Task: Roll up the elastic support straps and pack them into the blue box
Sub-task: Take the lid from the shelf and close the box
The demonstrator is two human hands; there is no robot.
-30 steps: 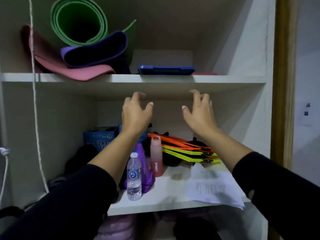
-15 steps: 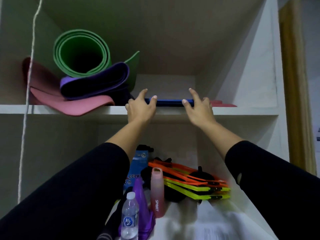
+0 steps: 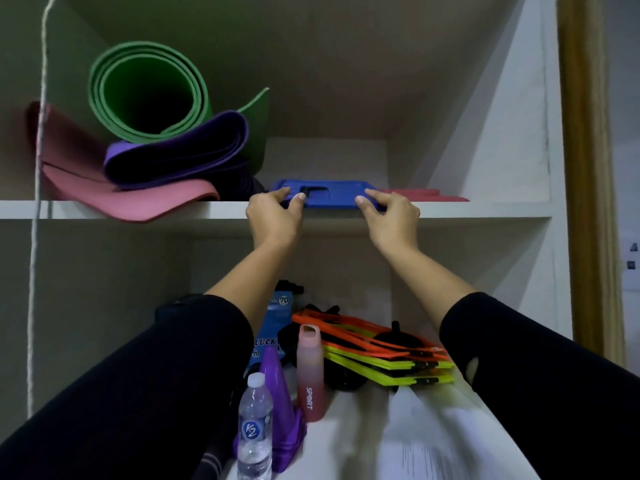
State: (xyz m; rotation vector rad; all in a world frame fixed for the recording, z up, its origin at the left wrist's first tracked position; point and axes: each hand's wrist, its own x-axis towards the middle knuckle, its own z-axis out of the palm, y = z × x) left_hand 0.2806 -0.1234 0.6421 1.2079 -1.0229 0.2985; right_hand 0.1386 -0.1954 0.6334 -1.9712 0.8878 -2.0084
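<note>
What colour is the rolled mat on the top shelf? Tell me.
Green: the rolled mat, seen in the head view.

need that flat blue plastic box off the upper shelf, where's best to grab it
Grip the flat blue plastic box by its two front corners, from the open front, as the left hand and right hand do. It lies flat and low at the upper shelf edge.

blue box (image 3: 329,197) between the hands, green mat (image 3: 145,95) up left of them, purple (image 3: 180,154) and pink (image 3: 131,199) mats under it, orange-and-yellow stack (image 3: 377,351) below
</note>
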